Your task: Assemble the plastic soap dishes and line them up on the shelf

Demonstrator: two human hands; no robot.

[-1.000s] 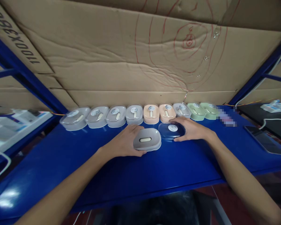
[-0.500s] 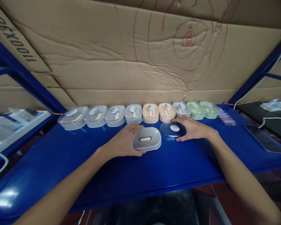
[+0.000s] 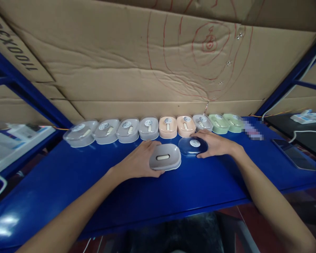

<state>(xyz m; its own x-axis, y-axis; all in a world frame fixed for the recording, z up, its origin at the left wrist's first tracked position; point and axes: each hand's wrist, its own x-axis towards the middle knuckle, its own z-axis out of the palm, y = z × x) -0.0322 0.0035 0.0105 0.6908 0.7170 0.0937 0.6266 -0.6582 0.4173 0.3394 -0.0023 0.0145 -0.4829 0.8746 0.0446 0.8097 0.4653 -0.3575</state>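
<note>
My left hand (image 3: 140, 160) is wrapped round the left end of a grey oval box (image 3: 171, 160), which has a pale rounded bar in a slot on its top. To its right, my right hand (image 3: 213, 143) grips the edge of a clear plastic lid (image 3: 186, 146) bearing a round white sticker. The blue tabletop shows through this lid. Behind both hands stands a row of similar boxes with clear lids and stickers: several grey ones (image 3: 149, 133), two peach ones (image 3: 168, 131) and two green ones (image 3: 235, 126).
The blue table (image 3: 152, 200) runs up to a cardboard wall (image 3: 107, 63) with red rings drawn on it. A dark phone (image 3: 293, 154) lies at the right. White trays (image 3: 37, 140) stand at the left; a white cable (image 3: 305, 132) crosses a black surface on the right.
The view has shifted very slightly. Both hands keep their holds on the grey box and the clear lid, with no clear movement of either.
</note>
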